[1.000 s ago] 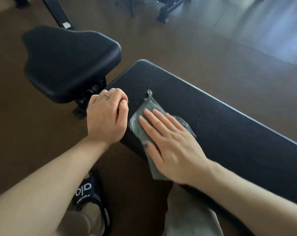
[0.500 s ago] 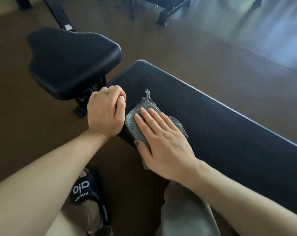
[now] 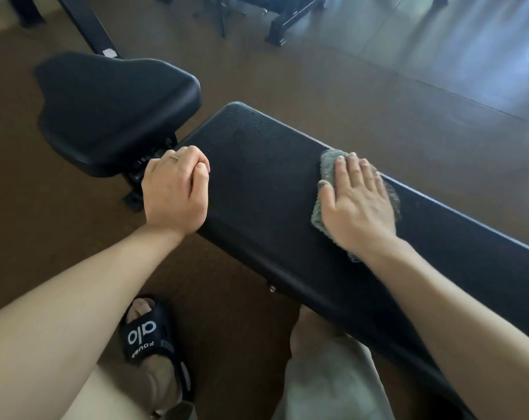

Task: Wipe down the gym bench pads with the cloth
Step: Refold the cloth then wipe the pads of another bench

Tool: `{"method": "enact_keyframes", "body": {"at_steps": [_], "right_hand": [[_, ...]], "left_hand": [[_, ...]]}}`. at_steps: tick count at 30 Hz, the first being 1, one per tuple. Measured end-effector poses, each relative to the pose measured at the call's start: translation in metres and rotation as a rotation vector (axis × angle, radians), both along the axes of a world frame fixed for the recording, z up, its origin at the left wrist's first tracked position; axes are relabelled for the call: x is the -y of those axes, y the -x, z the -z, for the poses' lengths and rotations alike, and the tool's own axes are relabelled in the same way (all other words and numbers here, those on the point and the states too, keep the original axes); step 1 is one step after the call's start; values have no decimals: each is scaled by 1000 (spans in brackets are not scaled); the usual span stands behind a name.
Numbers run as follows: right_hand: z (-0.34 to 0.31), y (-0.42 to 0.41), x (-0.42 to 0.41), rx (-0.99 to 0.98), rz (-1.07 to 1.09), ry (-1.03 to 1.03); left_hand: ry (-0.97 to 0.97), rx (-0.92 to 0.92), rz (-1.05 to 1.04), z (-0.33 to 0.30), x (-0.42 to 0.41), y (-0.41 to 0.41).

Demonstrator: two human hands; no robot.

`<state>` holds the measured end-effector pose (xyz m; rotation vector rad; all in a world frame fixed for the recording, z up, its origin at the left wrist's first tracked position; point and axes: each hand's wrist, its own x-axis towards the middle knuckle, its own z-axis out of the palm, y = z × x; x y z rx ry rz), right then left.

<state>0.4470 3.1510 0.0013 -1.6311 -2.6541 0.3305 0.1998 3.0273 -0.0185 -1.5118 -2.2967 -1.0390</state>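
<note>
The right hand (image 3: 358,204), fingers flat on the grey woven cloth (image 3: 326,165), has swept it from near the curled, empty left hand (image 3: 173,192) toward the long black back pad's (image 3: 257,183) far edge, droplets remaining at its end.

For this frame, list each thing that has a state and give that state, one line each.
Long bench pad: lies flat, droplets on its near-seat end.
Seat pad: tilted, untouched, apart from the long pad.
Cloth: spread flat on the long pad's far edge, pressed down.
Right hand: fingers straight, flat on the cloth.
Left hand: fingers curled, rests on the long pad's corner.
Sandal: worn, on the floor.
</note>
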Motion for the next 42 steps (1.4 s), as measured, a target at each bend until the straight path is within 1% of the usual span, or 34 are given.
{"method": "enact_keyframes", "body": {"at_steps": [1, 3, 5, 7, 10, 12, 14, 19, 21, 23, 25, 26, 27, 29, 32, 33, 35, 37, 39, 40, 42], "right_hand": [[0, 10, 18, -21, -47, -18], [-1, 24, 59, -73, -213, -38], [-3, 20, 93, -74, -386, -36], [-5, 2, 103, -35, -514, -33], [-6, -15, 93, 8, -617, -58], [-7, -4, 82, -4, -626, -64], [-6, 25, 64, -30, -591, -70], [-8, 120, -1, -40, -413, -34], [-8, 120, 4, -44, -415, -21], [-7, 92, 27, -48, -477, -39], [-8, 62, 52, -23, -555, -44], [-9, 54, 58, -7, -585, -30], [-9, 51, 60, 0, -605, -22], [-10, 61, 56, 1, -628, -33], [-9, 103, 39, -43, -695, -54], [-7, 123, 30, -57, -699, -70], [-6, 167, 10, -68, -659, -68], [-6, 200, -4, -58, -601, -44], [-5, 203, -2, -62, -589, -55], [-5, 193, 6, -68, -625, -65], [-8, 163, 32, -67, -768, -61]], "left_hand": [[0, -4, 4, 0, 0, 0], [1, -13, 4, 0, 1, 0], [9, -16, 0, -1, 1, 1], [20, -16, -6, -1, 1, 2], [29, -21, -13, -2, 0, 2], [33, -14, -11, -2, -1, 1], [42, -19, 0, -3, -1, 3], [68, -26, 29, -6, 1, 5], [66, 17, 47, -9, -1, 7], [37, 71, 44, -9, 0, 19], [7, 97, -47, -5, 3, 42], [-12, 156, -117, -1, 4, 53], [-42, 258, -176, 2, 4, 60], [-93, 478, -202, 8, -2, 63], [-120, 576, -193, 12, -9, 61], [-141, 635, -203, 11, -8, 61], [-189, 747, -231, 10, -7, 60], [-205, 818, -265, 7, -6, 55], [-235, 908, -306, 6, -8, 52], [-264, 981, -346, 6, -10, 52], [-357, 1224, -433, 6, -14, 57]]}}
